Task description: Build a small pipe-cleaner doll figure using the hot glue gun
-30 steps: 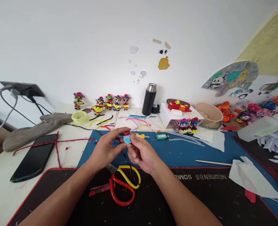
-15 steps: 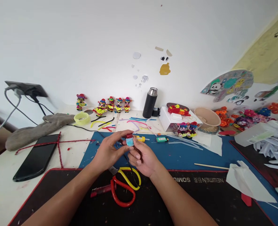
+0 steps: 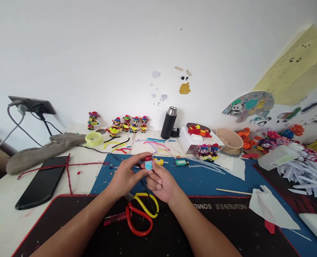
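Between both hands is a small fuzzy piece, red on top and light blue below, apparently of pipe cleaner. My left hand pinches it from the left with thumb and fingertips. From the right, my right hand grips its side between thumb and curled fingers. Just below the hands lie scissors with one red and one yellow handle, their blades partly hidden by my left hand. A red-handled tool rests beside them on the black mat.
Pipe-cleaner figures stand along the wall, with loose pipe cleaners before them. A phone lies left under crossed red pipe cleaners. A black thermos and a white box stand behind; paper strips are piled right.
The camera view has turned slightly up and to the right. Both hands still hold the red and blue piece, which now shows more upright.
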A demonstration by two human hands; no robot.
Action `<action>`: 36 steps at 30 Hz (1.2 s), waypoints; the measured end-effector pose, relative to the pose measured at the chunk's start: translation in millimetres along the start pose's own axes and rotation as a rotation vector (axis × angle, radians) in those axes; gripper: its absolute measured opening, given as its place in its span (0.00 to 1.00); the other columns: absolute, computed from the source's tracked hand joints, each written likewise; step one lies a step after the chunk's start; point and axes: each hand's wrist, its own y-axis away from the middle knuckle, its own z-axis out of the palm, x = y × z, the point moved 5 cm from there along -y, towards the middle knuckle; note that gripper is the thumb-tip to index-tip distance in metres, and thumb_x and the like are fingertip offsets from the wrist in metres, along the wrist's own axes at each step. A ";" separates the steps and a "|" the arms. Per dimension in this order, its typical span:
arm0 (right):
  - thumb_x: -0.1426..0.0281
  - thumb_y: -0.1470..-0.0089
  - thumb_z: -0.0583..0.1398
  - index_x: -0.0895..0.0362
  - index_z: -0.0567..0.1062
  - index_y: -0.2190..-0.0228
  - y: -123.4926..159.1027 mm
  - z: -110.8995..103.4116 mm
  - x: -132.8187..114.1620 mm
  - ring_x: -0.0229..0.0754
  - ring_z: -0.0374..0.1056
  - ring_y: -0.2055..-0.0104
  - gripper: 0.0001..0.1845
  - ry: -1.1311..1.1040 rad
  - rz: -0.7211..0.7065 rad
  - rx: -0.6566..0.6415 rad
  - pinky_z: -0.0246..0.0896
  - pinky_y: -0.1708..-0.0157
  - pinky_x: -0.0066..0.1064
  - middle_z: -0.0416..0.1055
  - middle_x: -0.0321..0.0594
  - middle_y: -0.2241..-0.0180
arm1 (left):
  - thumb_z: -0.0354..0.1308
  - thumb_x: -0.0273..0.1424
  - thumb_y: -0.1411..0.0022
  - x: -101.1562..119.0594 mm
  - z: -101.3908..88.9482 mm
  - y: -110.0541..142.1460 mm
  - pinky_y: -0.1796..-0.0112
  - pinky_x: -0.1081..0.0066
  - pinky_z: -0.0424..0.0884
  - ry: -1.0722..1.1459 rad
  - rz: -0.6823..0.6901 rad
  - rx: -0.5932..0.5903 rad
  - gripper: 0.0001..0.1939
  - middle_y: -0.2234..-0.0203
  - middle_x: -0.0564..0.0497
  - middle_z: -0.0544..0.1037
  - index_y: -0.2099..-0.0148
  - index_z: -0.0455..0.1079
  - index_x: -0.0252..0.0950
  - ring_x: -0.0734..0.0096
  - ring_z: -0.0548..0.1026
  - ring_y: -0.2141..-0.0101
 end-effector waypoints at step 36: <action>0.52 0.50 0.74 0.55 0.70 0.70 -4.3 -7.9 0.5 0.28 0.45 0.87 0.25 0.166 -0.076 0.082 0.35 0.84 0.26 0.58 0.22 0.86 | 0.60 0.45 0.30 -7.4 0.8 -7.1 0.50 0.58 0.77 0.081 -0.117 -0.078 0.23 0.48 0.42 0.84 0.39 0.75 0.39 0.55 0.81 0.52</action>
